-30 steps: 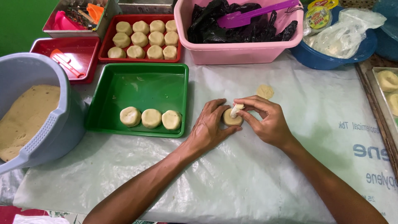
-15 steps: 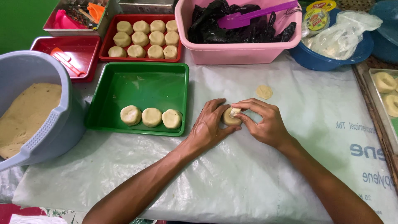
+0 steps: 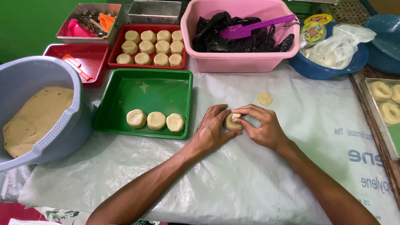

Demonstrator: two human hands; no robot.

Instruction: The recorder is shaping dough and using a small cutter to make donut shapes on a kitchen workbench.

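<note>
A round pale dough piece (image 3: 231, 121) rests on the plastic-covered table (image 3: 250, 183), cupped between both hands. My left hand (image 3: 212, 131) wraps its left side. My right hand (image 3: 260, 127) holds its right side, with fingers pressing a small white bit onto its top. Just left of them a green tray (image 3: 146, 89) holds three shaped dough rounds (image 3: 156, 120) along its near edge. A small flat dough scrap (image 3: 264, 98) lies on the plastic beyond my right hand.
A grey bucket of dough (image 3: 35, 114) stands at the left. At the back are a red tray of dough rounds (image 3: 151, 46), a second red tray (image 3: 77, 62), a pink tub (image 3: 241, 37) with black bags and a purple spatula, and a blue bowl (image 3: 329, 62). Ring-shaped pieces (image 3: 385, 100) lie at the right edge.
Both hands stay around the dough piece. The right fingers have pressed the white bit lower onto the dough.
</note>
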